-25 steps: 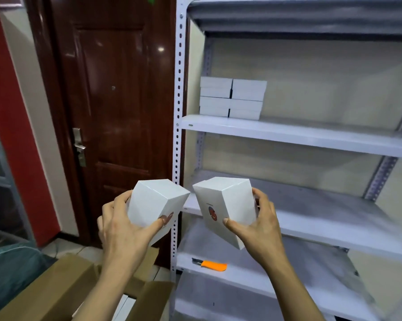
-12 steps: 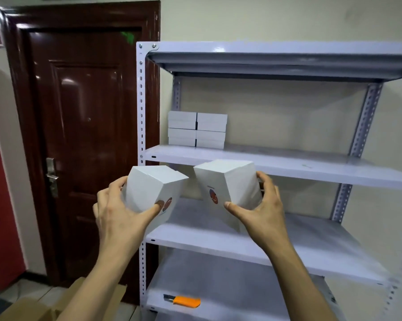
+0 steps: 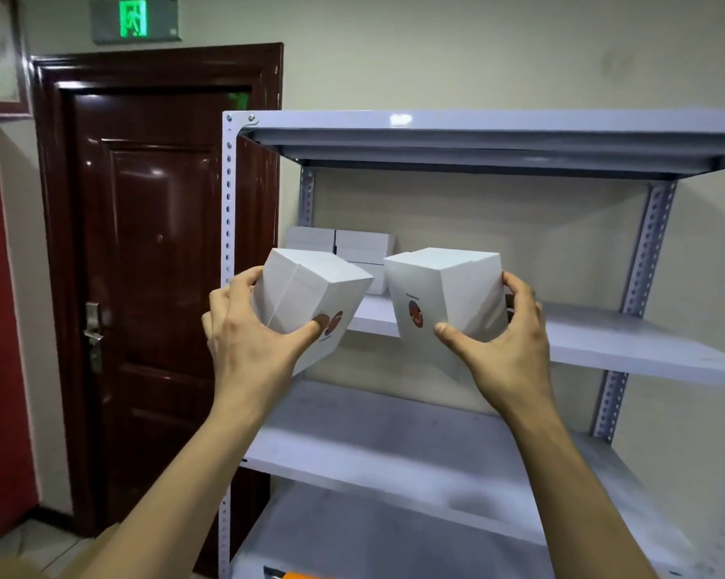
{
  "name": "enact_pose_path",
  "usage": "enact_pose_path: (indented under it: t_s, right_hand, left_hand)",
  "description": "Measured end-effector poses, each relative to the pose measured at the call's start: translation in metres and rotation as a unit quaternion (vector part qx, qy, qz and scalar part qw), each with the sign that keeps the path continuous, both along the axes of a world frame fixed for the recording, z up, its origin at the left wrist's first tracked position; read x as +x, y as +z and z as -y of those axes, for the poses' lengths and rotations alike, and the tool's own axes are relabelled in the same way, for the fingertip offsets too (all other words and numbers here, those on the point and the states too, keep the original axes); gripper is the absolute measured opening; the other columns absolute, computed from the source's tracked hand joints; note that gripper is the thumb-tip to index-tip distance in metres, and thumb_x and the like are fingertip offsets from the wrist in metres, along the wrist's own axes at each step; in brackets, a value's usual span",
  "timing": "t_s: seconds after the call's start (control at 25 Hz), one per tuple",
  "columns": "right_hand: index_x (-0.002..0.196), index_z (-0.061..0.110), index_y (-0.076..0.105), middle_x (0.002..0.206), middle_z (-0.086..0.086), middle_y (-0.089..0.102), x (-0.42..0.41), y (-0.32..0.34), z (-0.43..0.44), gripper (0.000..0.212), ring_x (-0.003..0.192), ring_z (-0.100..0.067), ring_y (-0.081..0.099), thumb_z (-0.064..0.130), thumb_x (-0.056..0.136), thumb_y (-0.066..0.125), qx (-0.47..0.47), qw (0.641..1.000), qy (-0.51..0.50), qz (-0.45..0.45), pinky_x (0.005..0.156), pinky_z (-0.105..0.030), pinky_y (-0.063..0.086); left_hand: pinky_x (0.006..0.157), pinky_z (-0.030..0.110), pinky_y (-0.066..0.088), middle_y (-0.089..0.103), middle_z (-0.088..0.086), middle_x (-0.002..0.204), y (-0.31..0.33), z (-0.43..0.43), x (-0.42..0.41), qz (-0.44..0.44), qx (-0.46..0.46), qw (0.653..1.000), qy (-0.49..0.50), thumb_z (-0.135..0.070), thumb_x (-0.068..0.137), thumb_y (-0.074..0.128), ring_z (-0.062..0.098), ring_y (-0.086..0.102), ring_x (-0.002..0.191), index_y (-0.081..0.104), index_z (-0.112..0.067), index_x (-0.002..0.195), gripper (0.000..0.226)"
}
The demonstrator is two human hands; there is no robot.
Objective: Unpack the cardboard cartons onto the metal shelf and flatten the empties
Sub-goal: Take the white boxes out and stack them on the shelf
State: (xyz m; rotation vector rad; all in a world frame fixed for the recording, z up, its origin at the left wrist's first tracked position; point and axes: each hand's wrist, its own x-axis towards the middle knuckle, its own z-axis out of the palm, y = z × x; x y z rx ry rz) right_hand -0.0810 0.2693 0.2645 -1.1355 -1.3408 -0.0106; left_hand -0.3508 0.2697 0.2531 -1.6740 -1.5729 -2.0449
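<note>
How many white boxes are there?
5 I can see: the left box in the left hand, the right box in the right hand, and three showing in the stack on the metal shelf behind. The held boxes cover part of that stack, so more may be hidden.

Holding the left box point(image 3: 310, 294) in the left hand point(image 3: 248, 340) and the right box point(image 3: 448, 290) in the right hand point(image 3: 507, 348), side by side, close but not touching. Just beyond both hands, behind the gap: a stack of boxes point(image 3: 352, 244) at the left end of a metal shelf point(image 3: 603, 344) board. Door point(image 3: 151, 286) off left of the left hand. Lower boards under both wrists, cutter point(image 3: 298, 575) on the lowest in view.
</note>
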Motion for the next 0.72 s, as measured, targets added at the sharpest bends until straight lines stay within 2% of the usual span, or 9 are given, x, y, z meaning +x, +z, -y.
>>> enact_pose_path:
  t_s: [0.28,0.6,0.72]
  right_hand:
    - [0.147,0.034,0.033,0.138,0.006,0.043,0.06,0.01,-0.014,0.1,0.127,-0.018,0.045,0.042,0.065,0.091,0.012,1.0,-0.02,-0.01,0.106,-0.043,0.045]
    - [0.145,0.033,0.033,0.14,0.001,0.044,0.105,0.01,-0.038,0.099,0.129,-0.023,0.045,0.042,0.065,0.091,0.005,0.998,-0.055,-0.026,0.106,-0.054,0.043]
    - [0.145,0.033,0.033,0.141,0.001,0.043,0.114,0.008,-0.047,0.099,0.129,-0.024,0.046,0.042,0.065,0.091,-0.002,0.998,-0.061,-0.031,0.107,-0.053,0.043]
  left_hand:
    - [0.093,0.03,0.037,0.044,-0.001,0.127,0.023,-0.026,0.075,0.01,0.037,0.999,-0.031,-0.051,0.063,0.088,0.011,0.035,0.112,0.044,-0.032,0.133,0.086]
    - [0.099,0.042,0.042,0.045,0.002,0.128,0.026,-0.065,0.134,0.008,0.024,0.999,-0.04,-0.054,0.062,0.088,0.022,0.039,0.118,0.044,-0.028,0.136,0.09]
    - [0.096,0.038,0.04,0.046,0.004,0.126,0.025,-0.081,0.147,0.006,0.011,0.999,-0.041,-0.052,0.061,0.088,0.025,0.04,0.117,0.045,-0.027,0.134,0.088]
